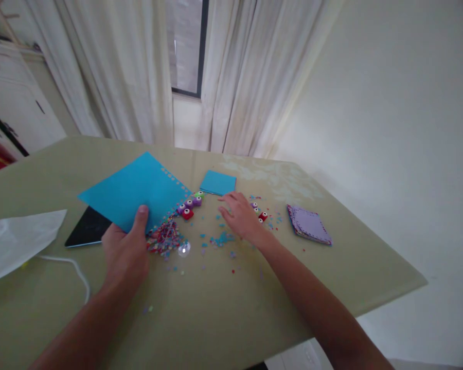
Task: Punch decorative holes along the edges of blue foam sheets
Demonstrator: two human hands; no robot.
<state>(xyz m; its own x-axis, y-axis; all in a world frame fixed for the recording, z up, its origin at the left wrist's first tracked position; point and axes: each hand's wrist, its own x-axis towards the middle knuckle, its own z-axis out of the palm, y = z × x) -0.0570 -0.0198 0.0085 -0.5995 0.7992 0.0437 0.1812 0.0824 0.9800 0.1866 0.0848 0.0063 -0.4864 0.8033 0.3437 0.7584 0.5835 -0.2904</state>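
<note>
Fingers of the left hand clasp a blue sheet at its near side, thumb on top, and hold it raised over the left half of the table. The sheet stretches from that grip toward the far edge; its long axis seems to slant from the left edge to the far one, though foreshortening leaves this uncertain. Its notched sides face right, toward small eyed blocks by its right corner, between the hands. The right hand, apparently empty, has its fingers loosely spread, palm down, pointing left; a second block cluster sits just to its right, contact unclear. The left forearm slants up from the near left corner, the right forearm across the near edge. Further out, a paper-bit heap lies below the sheet, a blue stack toward the far edge, and a lilac-topped stack toward the right edge.
</note>
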